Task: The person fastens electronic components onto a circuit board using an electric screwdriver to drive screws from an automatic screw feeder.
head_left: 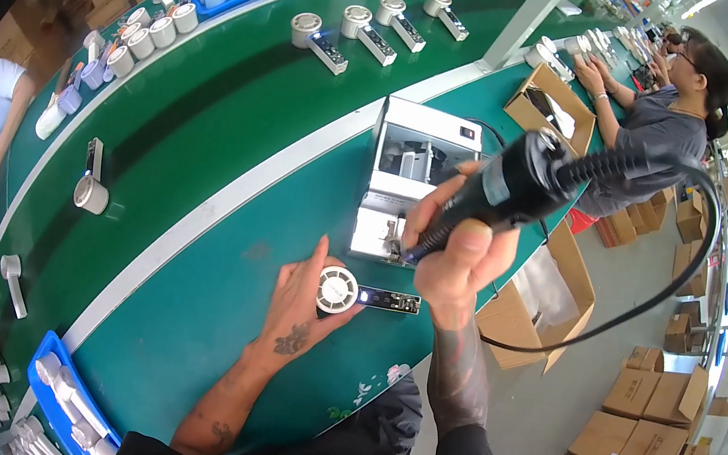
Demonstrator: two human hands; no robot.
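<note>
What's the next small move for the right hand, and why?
Probably guide the tip of the black screwdriver to the front of the white machine: the right hand angles it there, while the left hand steadies the round-headed unit.

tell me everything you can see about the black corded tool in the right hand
The black corded tool is a thick, dark cylinder that looks like plastic, with a pale label on its side and a silvery fitting at its upper end. A ribbed black sleeve leads into a looping cable. The right hand wraps its lower, narrower part. It is tilted, with the upper end toward the picture's right; its tip is too unclear to make out.
</note>
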